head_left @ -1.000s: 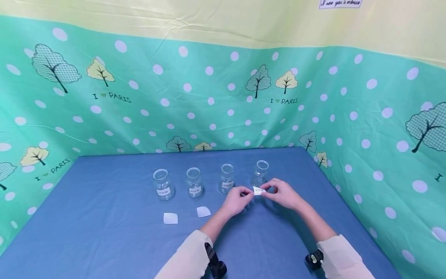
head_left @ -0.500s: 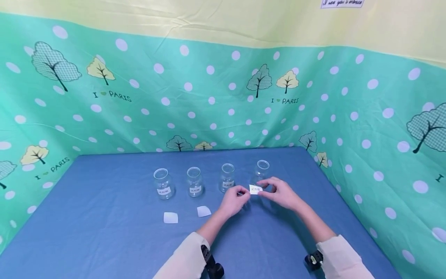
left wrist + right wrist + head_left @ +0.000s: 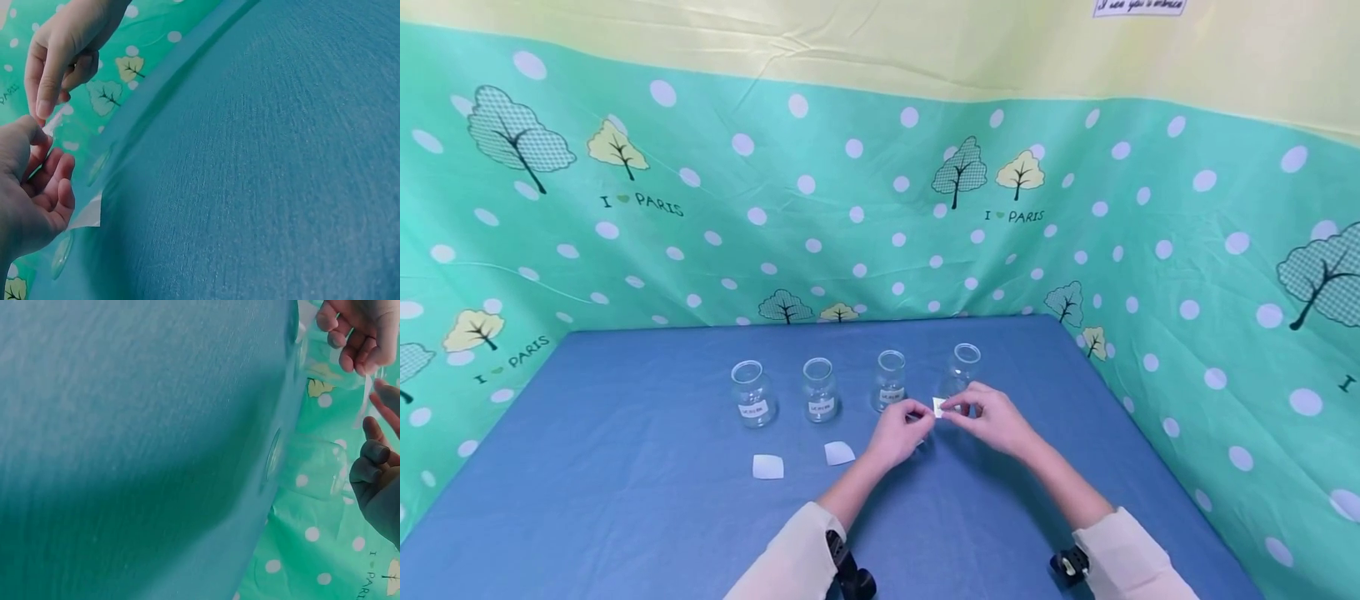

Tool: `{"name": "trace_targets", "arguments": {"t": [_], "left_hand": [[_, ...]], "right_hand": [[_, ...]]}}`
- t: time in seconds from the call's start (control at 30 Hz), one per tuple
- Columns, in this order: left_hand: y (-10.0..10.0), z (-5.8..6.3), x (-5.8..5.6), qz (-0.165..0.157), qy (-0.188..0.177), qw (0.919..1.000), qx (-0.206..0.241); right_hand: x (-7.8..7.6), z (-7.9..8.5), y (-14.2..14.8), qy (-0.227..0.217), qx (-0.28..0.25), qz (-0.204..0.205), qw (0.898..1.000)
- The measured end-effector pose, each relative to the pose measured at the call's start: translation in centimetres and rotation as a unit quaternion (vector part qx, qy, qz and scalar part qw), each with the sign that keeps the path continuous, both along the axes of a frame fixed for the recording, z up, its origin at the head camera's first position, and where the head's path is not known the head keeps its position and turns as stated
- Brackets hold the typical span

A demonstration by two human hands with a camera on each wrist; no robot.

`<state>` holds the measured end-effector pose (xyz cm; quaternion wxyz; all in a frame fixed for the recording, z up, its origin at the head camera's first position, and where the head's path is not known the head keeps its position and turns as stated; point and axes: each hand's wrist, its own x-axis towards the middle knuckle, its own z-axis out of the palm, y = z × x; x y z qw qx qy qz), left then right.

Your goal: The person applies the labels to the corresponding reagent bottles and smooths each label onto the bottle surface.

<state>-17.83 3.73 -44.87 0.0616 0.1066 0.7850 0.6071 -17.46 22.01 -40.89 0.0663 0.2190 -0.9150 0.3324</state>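
Observation:
A small white label (image 3: 938, 407) is held up between the two hands, over the table and in front of the rightmost glass jar (image 3: 964, 367). My left hand (image 3: 898, 433) pinches one edge between thumb and forefinger. From the other side, my right hand (image 3: 996, 421) pinches it too, its fingers covering much of the label. In the left wrist view, the label (image 3: 54, 125) looks like a thin strip at the fingertips. The other glass jars, at left (image 3: 751, 392), second (image 3: 819, 387) and third (image 3: 891, 379), stand upright with printed white labels.
Two white paper squares, one at left (image 3: 767, 467) and one to its right (image 3: 839, 453), lie on the blue tablecloth (image 3: 625, 500). Another white paper corner (image 3: 90, 212) shows beside the left hand. A green dotted curtain (image 3: 850, 208) borders the table's back and right.
Both hands have shifted slightly left with the label. The right fingers have slid over it, so less of its printed face shows. The jars and paper squares stay put.

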Motion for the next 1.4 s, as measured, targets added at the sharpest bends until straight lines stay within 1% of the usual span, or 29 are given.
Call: {"name": "trace_targets", "arguments": {"t": [0.23, 0.43, 0.6, 0.8, 0.97, 1.1, 1.17, 1.3, 1.4], "left_hand": [[-0.2, -0.2, 0.1, -0.021, 0.010, 0.9997, 0.008], [-0.4, -0.1, 0.4, -0.036, 0.027, 0.9989, 0.010], [-0.4, 0.0, 0.5, -0.036, 0.045, 0.9983, 0.011], [-0.5, 0.2, 0.8, -0.040, 0.056, 0.9976, 0.007], [-0.5, 0.2, 0.7, -0.032, 0.080, 0.9962, 0.004], [-0.5, 0.1, 0.7, -0.027, 0.089, 0.9957, -0.002], [-0.5, 0.3, 0.8, -0.025, 0.088, 0.9958, -0.004], [-0.5, 0.4, 0.9, -0.016, 0.091, 0.9957, -0.004], [-0.5, 0.5, 1.0, -0.003, 0.089, 0.9960, -0.001]], "right_hand": [[0.1, -0.2, -0.3, -0.021, -0.008, 0.013, 1.000], [0.2, -0.5, -0.2, -0.027, -0.032, 0.018, 0.999], [0.3, -0.4, -0.3, -0.033, -0.046, 0.020, 0.998], [0.3, -0.3, -0.3, -0.040, -0.056, 0.019, 0.997], [0.2, -0.4, -0.4, -0.047, -0.065, 0.015, 0.997], [0.2, -0.3, -0.6, -0.051, -0.066, 0.008, 0.996], [0.4, -0.1, -0.8, -0.054, -0.065, 0.003, 0.996], [1.3, 1.5, -1.6, -0.061, -0.069, 0.004, 0.996], [2.1, 2.7, -2.2, -0.067, -0.074, 0.007, 0.995]]}}
